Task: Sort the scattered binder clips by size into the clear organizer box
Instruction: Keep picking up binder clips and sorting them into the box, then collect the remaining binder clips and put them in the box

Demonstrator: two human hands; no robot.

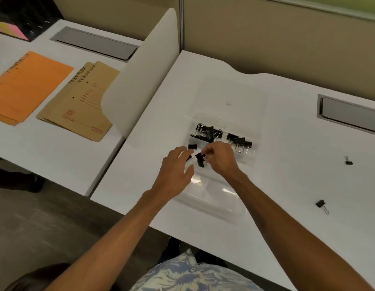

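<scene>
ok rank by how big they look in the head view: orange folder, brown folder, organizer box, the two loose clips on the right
1. orange folder and brown folder: look alike, not ranked
2. organizer box
3. nearer loose clip
4. farther loose clip, though distance may explain that

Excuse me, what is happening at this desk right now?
A person is sorting binder clips into a clear organizer box on a white desk. The right hand pinches a black binder clip over the near left part of the box, and the left hand is open beside it. Two groups of clips lie in the far compartments. A loose clip and a nearer loose clip lie on the desk to the right.
</scene>
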